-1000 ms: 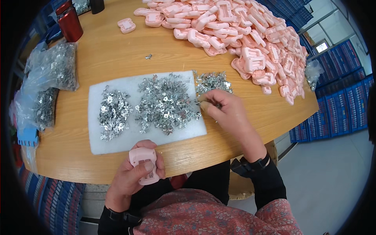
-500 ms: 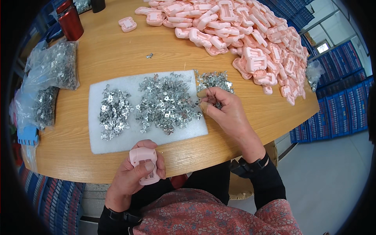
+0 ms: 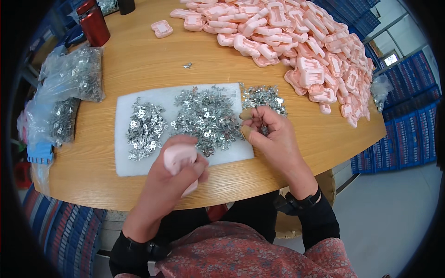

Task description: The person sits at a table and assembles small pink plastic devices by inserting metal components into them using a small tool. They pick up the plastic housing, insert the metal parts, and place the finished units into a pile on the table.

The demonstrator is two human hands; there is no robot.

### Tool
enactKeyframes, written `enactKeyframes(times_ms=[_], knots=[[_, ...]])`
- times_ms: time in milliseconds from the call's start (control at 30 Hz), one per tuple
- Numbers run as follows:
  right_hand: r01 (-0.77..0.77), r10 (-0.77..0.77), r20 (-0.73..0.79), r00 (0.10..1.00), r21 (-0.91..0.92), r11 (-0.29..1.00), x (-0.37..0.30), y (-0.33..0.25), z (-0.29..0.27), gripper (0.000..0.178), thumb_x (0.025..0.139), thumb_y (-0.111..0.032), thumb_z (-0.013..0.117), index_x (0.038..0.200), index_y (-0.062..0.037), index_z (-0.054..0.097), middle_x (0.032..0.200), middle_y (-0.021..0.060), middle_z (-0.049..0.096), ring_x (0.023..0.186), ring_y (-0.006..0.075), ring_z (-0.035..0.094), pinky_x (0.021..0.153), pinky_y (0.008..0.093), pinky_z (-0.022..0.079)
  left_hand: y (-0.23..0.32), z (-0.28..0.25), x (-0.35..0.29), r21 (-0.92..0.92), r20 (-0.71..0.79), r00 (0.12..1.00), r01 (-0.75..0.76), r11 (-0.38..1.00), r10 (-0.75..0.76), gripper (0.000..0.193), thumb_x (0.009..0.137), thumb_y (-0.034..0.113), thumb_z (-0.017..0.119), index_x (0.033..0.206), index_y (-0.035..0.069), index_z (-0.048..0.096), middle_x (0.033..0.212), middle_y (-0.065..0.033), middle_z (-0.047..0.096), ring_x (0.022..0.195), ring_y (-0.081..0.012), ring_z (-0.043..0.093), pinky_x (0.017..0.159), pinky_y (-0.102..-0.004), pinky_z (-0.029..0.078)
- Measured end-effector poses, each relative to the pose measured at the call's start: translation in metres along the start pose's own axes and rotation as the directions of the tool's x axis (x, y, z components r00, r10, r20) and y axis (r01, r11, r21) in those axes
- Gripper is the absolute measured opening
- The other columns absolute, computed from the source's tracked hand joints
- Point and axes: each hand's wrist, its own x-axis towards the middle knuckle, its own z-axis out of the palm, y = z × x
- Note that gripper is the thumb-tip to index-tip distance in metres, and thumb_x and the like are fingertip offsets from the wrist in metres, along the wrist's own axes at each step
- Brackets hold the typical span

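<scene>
My left hand [image 3: 172, 176] is wrapped round a pink plastic shell [image 3: 180, 156], its thumb across the front; both are smeared by motion. The shell is above the table's near edge, by the white foam sheet [image 3: 139, 169]. At the foam's right edge, my right hand [image 3: 273, 136] is closed, with tan covers on the thumb and a fingertip. Small metal pieces [image 3: 264, 130] show between its curled fingers, partly hidden. On the foam lie a smaller heap of stamped metal clips [image 3: 146, 129] and a larger metal heap [image 3: 206, 118]. Another metal heap [image 3: 266, 98] sits beyond my right hand.
A large pile of pink shells [image 3: 296, 41] covers the table's far right. One pink shell [image 3: 162, 28] and a loose metal piece [image 3: 187, 65] lie apart. At left are plastic bags of metal parts [image 3: 83, 76], a blue plastic piece [image 3: 40, 153] and a red flask [image 3: 94, 25].
My left hand has risen and moved toward the foam with the pink shell, which has tilted. My right hand stays by the foam's right edge. The whole view has shifted slightly.
</scene>
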Motion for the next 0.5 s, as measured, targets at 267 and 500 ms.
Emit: enactKeyframes(times_ms=[267,500], knots=[[0.113,-0.112,0.052,0.992,-0.025,0.993,-0.011,-0.020,0.002,0.025,0.079,0.000,0.071,0.104,-0.0009,0.066,0.083,0.0037,0.064,0.069,0.0091,0.057,0.065,0.0244,0.049,0.014,0.039,0.045,0.458,-0.002,0.963,-0.238,0.857,0.268,0.045,0.086,0.000,0.069,0.127,0.012,0.055,0.091,0.0023,0.060,0.085,-0.0064,0.056,0.076,-0.0239,0.048],[0.185,-0.192,-0.049,0.980,-0.120,0.975,-0.012,-0.003,0.005,0.025,0.080,0.002,0.070,0.104,-0.0018,0.064,0.086,0.0074,0.066,0.073,0.0125,0.064,0.067,0.0267,0.052,0.011,0.046,0.052,0.610,-0.052,0.946,-0.224,0.760,0.321,0.035,0.089,0.006,0.064,0.123,0.013,0.058,0.083,-0.0086,0.067,0.073,-0.0173,0.065,0.069,-0.0330,0.052]])
